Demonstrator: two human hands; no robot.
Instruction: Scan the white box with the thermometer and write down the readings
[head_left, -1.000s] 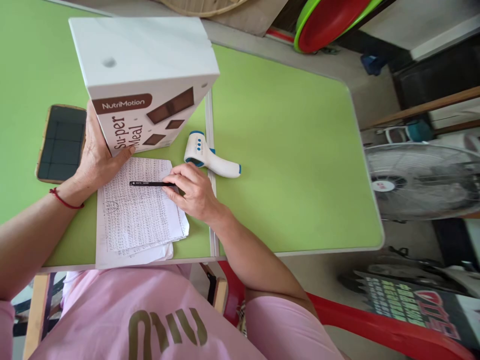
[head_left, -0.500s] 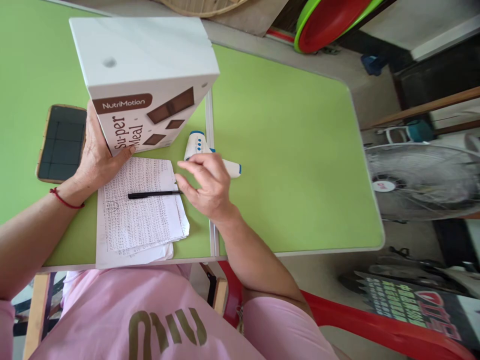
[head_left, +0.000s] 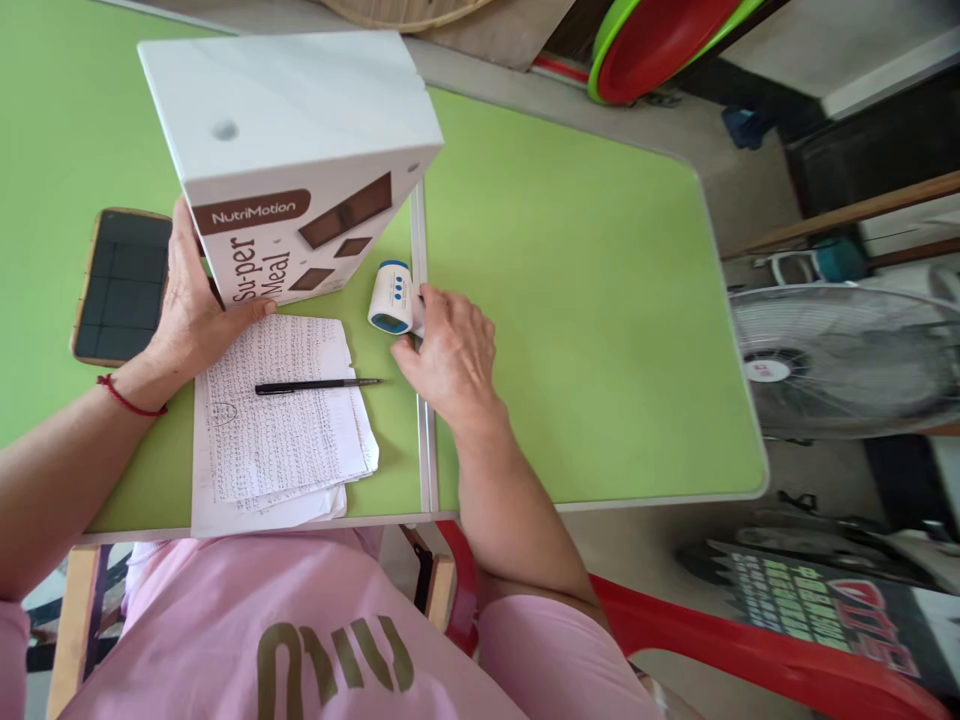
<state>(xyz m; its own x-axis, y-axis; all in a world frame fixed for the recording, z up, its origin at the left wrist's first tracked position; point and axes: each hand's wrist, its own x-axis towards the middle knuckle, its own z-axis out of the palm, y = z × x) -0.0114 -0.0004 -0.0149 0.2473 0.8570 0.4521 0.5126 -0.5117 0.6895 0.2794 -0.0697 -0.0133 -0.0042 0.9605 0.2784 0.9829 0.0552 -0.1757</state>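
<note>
My left hand grips the lower left edge of a white NutriMotion Su-per Meal box, thumb on its printed front. The box stands on the green table. To its right lies a white and blue infrared thermometer. My right hand is closed round the thermometer's handle, which it mostly hides. Below the box are handwritten sheets of paper, stacked unevenly, with a black pen across them. A dark-screened phone in a yellowish case lies left of my left hand.
The green table has a metal seam left of my right forearm. A fan stands past its right end. A red chair is by my right side. Red and green round items are beyond the far edge.
My right hand has moved right from above the pen and thermometer and closed on the thermometer's handle. The box has shifted very slightly under my left hand.
</note>
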